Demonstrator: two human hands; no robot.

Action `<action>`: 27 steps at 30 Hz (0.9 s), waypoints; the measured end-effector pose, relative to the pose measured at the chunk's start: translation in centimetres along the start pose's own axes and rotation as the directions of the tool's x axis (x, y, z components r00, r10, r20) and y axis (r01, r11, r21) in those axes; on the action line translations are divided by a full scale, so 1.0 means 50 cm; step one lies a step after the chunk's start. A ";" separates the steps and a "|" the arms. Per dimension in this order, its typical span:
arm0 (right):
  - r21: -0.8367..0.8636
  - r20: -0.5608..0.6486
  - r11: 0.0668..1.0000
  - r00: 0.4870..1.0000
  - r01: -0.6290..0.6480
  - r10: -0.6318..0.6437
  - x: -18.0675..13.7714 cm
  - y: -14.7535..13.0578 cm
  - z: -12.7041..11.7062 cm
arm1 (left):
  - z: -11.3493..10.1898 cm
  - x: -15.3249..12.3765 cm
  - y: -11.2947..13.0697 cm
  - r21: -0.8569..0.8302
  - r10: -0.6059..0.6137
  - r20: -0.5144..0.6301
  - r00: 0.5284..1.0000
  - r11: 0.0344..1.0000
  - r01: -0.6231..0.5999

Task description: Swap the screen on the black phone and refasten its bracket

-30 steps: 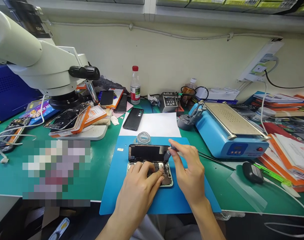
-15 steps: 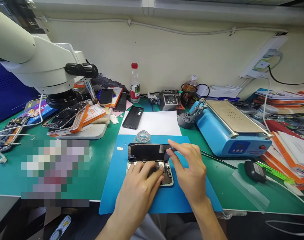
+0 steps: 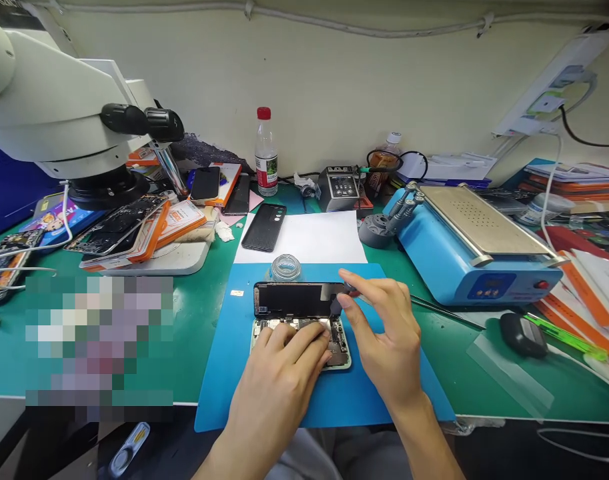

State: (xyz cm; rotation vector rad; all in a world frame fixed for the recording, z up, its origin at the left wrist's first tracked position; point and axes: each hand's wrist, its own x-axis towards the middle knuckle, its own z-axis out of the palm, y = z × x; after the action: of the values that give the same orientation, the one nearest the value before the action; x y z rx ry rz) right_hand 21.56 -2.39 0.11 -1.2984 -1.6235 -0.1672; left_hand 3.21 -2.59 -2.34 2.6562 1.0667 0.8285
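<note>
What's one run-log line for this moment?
left hand: fingers on opened phone | right hand: pinches small dark tool, tip at phone's far edge | screen panel: opened out behind the phone | under it: blue mat

The green tabletop [image 3: 204,313] carries a blue mat [image 3: 224,393] at lower centre, a white sheet [image 3: 319,240] just above it, a blue machine [image 3: 434,260] at right, a bottle [image 3: 265,153] near the top, and perhaps a mouse [image 3: 519,333] at lower right.

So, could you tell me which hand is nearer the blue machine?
Right. The right hand is just left of the machine; the left hand rests on the open phone, farther left.
</note>
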 end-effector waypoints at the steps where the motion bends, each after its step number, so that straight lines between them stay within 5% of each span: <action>1: 0.012 0.009 1.000 1.000 -0.007 0.007 0.000 0.000 0.000 | 0.000 0.000 0.000 0.002 0.002 0.002 1.000 1.000 -0.003; 27: 0.165 0.042 0.980 0.994 -0.109 0.103 -0.020 -0.005 -0.001 | 0.002 0.000 0.003 0.037 -0.041 0.042 0.998 0.999 0.039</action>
State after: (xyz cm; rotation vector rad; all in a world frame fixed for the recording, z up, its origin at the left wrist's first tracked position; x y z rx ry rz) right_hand 21.30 -3.18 -0.48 -1.2598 -1.5567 0.0551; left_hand 3.35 -2.71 -2.37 2.6598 1.1310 0.7492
